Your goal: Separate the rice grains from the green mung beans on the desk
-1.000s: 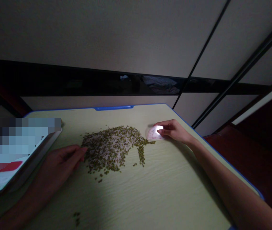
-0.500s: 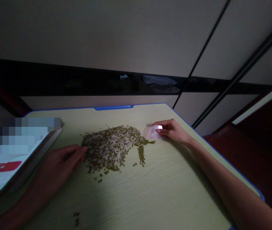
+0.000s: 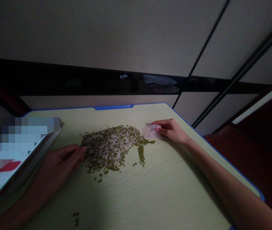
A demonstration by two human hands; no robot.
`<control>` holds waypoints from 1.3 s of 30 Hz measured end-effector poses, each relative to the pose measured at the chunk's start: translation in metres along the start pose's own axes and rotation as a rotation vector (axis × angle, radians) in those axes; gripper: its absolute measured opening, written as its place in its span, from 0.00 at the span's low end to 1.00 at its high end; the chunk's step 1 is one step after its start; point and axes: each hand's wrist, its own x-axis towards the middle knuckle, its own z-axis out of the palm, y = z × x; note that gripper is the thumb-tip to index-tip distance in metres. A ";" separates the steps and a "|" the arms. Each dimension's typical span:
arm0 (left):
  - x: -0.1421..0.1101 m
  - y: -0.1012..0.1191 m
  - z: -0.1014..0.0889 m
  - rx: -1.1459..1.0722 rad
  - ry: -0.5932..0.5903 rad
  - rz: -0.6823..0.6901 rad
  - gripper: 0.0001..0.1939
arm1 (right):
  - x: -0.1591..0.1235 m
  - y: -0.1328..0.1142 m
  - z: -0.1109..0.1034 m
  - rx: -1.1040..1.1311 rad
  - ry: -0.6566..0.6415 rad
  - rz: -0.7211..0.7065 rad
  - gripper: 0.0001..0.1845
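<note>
A flat heap of green beans mixed with white rice grains lies spread on a pale wooden table with a blue rim. My right hand rests at the heap's right edge, its fingers pinched on a small clear half-round plastic piece that touches the tabletop. My left hand lies on the table at the heap's left edge, fingers curled loosely, fingertips touching the outermost beans. A short trail of beans runs down from the heap's right side.
A white tray-like board with a red mark sits at the table's left edge, partly blurred. A few stray beans lie near the front. Behind the table are a dark ledge and a grey wall; dark floor drops off to the right.
The plastic piece in my right hand has tilted down toward the table and lost its bright glare. My left hand and the heap have stayed put.
</note>
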 end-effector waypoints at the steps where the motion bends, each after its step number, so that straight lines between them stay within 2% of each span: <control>1: 0.000 0.000 0.000 0.001 -0.005 -0.001 0.21 | 0.000 -0.001 0.000 -0.003 0.006 0.001 0.21; 13: -0.001 0.006 -0.001 0.004 -0.001 -0.007 0.21 | 0.000 -0.007 0.004 -0.035 0.027 -0.022 0.20; 22: -0.001 0.006 0.000 -0.012 -0.004 -0.008 0.20 | 0.001 0.004 0.000 0.029 -0.038 -0.045 0.18; 32: 0.000 0.003 0.000 -0.012 0.002 -0.022 0.20 | -0.001 0.003 -0.003 0.080 -0.098 -0.047 0.17; 39: 0.002 -0.003 0.002 -0.019 -0.017 0.000 0.20 | 0.001 0.003 -0.001 0.054 -0.040 -0.042 0.18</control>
